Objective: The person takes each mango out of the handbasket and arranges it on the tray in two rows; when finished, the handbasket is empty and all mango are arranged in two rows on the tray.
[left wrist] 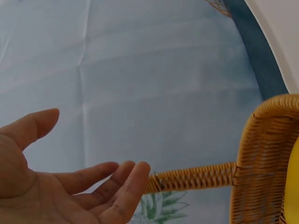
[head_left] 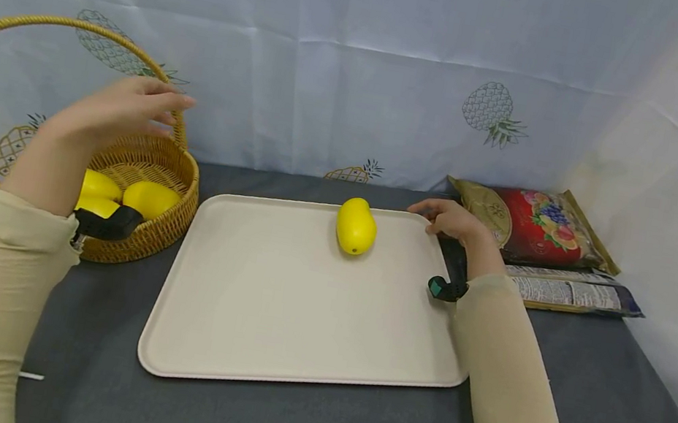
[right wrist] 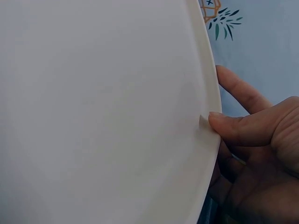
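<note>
A beige tray (head_left: 271, 304) lies on the dark cloth, with one yellow oblong fruit (head_left: 356, 226) near its far edge. At the tray's far right corner my right hand (head_left: 453, 222) grips the rim. In the right wrist view the thumb of that hand (right wrist: 257, 130) lies on the rim, with fingers outside it. My left hand (head_left: 129, 108) is raised above a wicker basket (head_left: 172, 229) that holds several yellow fruits (head_left: 149, 199). In the left wrist view its fingers (left wrist: 124, 196) are loosely spread beside the basket's handle (left wrist: 201, 176), holding nothing.
Two packages lie right of the tray: a red and gold bag (head_left: 543, 225) and a flatter printed pack (head_left: 573, 289) in front of it. A pale pineapple-print curtain (head_left: 329, 106) hangs behind. The basket's tall handle (head_left: 43, 20) arches around the left arm.
</note>
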Action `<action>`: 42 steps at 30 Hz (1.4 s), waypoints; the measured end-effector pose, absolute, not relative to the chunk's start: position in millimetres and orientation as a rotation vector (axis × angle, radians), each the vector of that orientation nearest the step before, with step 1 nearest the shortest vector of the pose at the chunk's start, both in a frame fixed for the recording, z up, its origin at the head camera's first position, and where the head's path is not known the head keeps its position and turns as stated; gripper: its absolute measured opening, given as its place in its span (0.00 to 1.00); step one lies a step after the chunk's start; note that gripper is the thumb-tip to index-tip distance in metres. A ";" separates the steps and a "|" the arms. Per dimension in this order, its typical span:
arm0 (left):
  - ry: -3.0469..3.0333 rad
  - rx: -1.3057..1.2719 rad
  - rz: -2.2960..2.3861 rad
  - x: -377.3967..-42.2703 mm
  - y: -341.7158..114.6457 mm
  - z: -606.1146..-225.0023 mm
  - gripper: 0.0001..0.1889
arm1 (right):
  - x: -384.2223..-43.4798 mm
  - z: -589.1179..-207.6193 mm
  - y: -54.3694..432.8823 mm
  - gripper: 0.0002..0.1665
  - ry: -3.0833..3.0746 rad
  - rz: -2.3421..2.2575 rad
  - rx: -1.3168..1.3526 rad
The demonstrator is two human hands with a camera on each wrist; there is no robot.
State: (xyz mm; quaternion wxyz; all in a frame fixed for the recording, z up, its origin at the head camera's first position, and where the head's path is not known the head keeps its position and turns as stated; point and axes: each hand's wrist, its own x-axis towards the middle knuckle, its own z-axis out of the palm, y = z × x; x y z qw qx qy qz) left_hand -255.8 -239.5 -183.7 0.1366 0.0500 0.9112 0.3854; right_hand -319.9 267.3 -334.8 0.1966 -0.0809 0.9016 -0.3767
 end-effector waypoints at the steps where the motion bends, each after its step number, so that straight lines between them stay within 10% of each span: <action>1: 2.640 0.127 1.106 -257.2 -243.4 -184.9 0.47 | -319.8 -334.7 267.2 0.33 2.527 -1.054 -0.223; 42: 2.387 0.505 0.858 -289.8 -334.0 -268.1 0.35 | -323.3 -337.9 270.5 0.32 2.531 -1.064 -0.207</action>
